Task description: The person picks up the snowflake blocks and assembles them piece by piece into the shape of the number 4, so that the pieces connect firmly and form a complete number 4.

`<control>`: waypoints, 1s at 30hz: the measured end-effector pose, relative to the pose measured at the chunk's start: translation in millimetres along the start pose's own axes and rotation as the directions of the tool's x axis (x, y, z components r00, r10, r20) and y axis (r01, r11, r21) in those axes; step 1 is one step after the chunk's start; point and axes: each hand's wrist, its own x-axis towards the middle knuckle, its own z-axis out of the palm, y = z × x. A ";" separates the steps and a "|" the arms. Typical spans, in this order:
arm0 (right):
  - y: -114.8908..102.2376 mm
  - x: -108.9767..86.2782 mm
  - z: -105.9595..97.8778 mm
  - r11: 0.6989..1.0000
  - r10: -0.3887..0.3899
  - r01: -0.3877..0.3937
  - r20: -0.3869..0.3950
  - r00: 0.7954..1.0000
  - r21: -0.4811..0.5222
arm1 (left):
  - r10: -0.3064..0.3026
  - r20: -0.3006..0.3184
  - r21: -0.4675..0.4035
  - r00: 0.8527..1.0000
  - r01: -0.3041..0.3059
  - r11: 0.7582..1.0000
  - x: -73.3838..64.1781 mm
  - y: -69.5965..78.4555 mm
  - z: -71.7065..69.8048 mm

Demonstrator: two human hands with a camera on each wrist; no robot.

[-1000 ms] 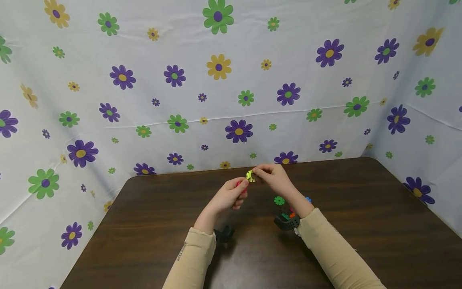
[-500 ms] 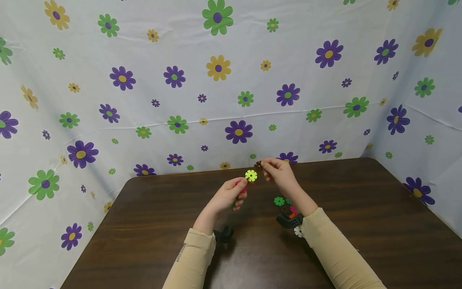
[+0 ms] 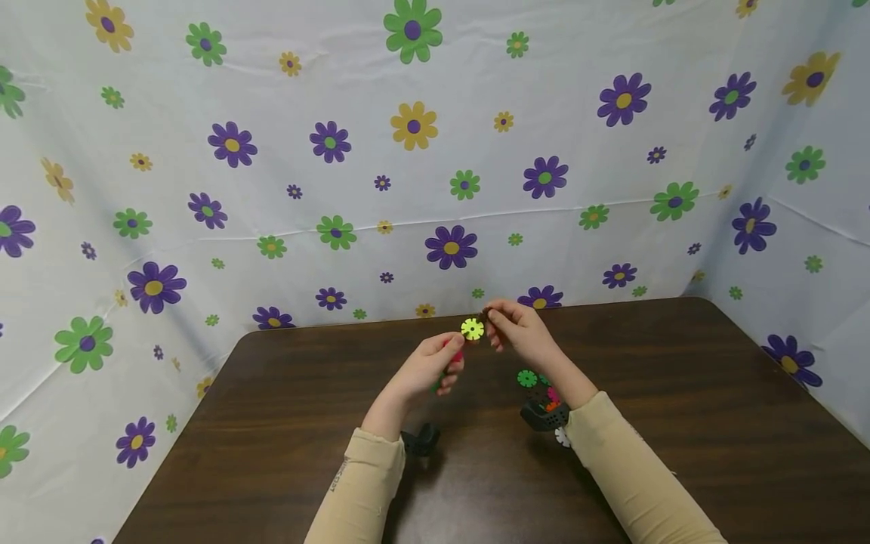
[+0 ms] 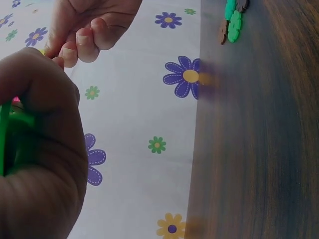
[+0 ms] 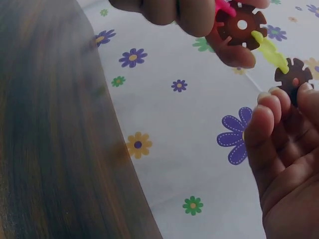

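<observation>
My left hand grips a chain of notched plastic discs. In the right wrist view its fingers hold a brown disc with a pink disc beside it. A green disc shows inside the left palm in the left wrist view. From the brown disc sticks out a yellow disc, seen edge-on from the right wrist. Between thumb and fingertips my right hand pinches another brown disc, its notched rim right at the yellow disc's outer edge. Both hands are raised above the table.
Loose discs lie on the dark wooden table below the right forearm, among them a green disc and a white disc. Dark straps circle the wrists. A flower-printed cloth hangs behind the table.
The right hand first shifts up and right, showing its brown disc apart from the yellow one, then comes back left to the yellow disc's edge. The yellow disc has turned to face the head camera.
</observation>
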 end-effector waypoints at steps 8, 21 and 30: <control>2.4 0.8 1.1 0.998 -0.065 0.065 0.010 0.998 -0.005 | 0.009 0.014 -0.014 1.000 -0.009 1.000 -2.2 3.4 -1.7; 1.2 -4.8 -0.3 0.994 -0.097 0.094 -0.041 0.994 -0.060 | -0.002 0.004 -0.022 1.000 0.002 1.000 -2.1 3.6 -0.2; -2.6 -1.6 0.2 0.989 -0.135 0.135 0.007 0.991 -0.062 | -0.003 0.014 -0.035 1.000 0.004 0.999 -3.0 4.8 -1.6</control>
